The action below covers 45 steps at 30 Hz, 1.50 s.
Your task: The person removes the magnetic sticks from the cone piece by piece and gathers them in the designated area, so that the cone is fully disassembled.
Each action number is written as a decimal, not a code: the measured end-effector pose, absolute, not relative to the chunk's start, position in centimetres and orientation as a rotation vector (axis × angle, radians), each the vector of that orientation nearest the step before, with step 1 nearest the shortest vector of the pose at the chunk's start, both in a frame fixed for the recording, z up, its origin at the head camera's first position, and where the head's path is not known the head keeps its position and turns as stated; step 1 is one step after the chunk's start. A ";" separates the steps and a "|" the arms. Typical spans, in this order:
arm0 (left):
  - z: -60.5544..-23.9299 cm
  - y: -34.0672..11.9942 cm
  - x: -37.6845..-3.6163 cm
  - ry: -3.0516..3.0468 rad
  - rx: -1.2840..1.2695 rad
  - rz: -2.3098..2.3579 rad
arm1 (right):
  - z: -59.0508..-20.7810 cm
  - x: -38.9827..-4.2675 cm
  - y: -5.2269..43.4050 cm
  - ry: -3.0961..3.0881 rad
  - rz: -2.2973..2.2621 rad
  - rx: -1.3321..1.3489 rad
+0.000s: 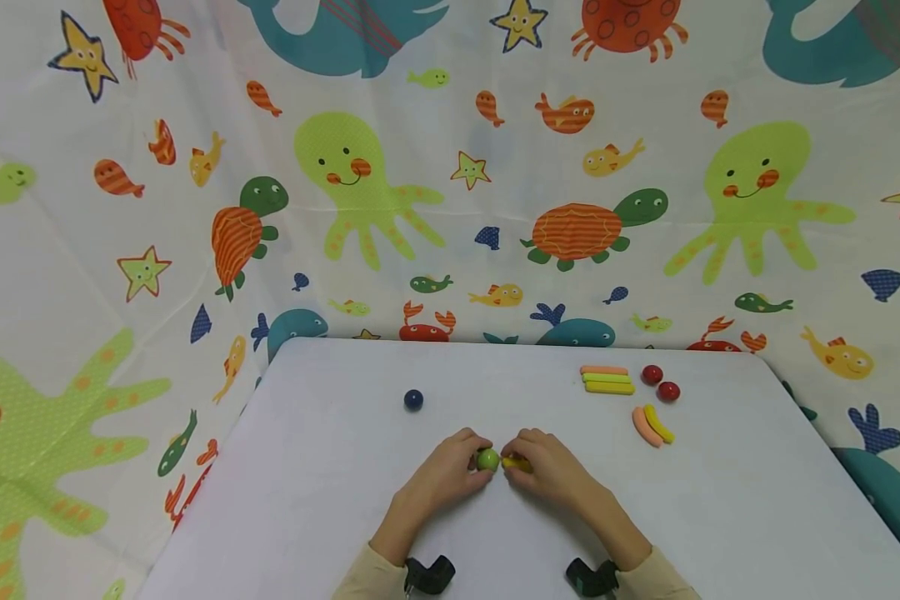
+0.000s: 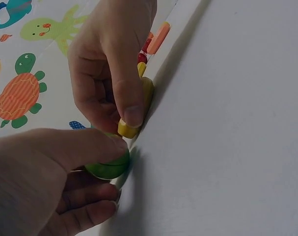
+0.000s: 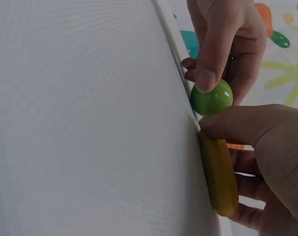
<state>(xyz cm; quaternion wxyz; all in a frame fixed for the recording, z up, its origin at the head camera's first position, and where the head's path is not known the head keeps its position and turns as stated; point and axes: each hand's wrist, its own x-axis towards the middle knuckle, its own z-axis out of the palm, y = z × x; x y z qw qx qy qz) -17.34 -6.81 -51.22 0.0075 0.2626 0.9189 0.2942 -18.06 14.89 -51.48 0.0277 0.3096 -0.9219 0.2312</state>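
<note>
At the table's near middle my left hand (image 1: 461, 467) pinches a green ball (image 1: 487, 459) between thumb and fingers. My right hand (image 1: 540, 467) grips a yellow stick (image 1: 516, 463) whose end meets the ball. The left wrist view shows the green ball (image 2: 108, 166) under my left thumb and the yellow stick (image 2: 139, 105) under the right thumb. In the right wrist view the green ball (image 3: 212, 98) sits just above the yellow stick (image 3: 219, 177), both low against the white table (image 3: 90, 123).
A dark blue ball (image 1: 413, 400) lies behind my left hand. At the back right are three stacked sticks (image 1: 606, 381), two red balls (image 1: 660, 383) and a pair of curved orange and yellow sticks (image 1: 652, 425). A sea-creature cloth (image 1: 450, 167) surrounds the white table (image 1: 307, 500).
</note>
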 end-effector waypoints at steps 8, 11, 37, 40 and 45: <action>-51.3 -7.0 -17.4 2.851 0.831 0.916 | -50.8 -18.0 15.4 -2.917 0.648 0.903; -51.4 -7.0 -17.4 2.861 0.839 0.905 | -50.5 -18.1 15.9 -2.966 0.638 0.870; -51.2 -10.9 -18.9 3.099 0.194 1.175 | -50.5 -19.0 17.4 -3.083 0.687 0.655; -51.3 -11.5 -19.0 3.136 0.121 1.225 | -50.4 -19.0 17.5 -3.077 0.704 0.608; -51.6 -12.4 -19.3 3.197 0.062 1.276 | -50.4 -19.2 17.6 -3.082 0.772 0.481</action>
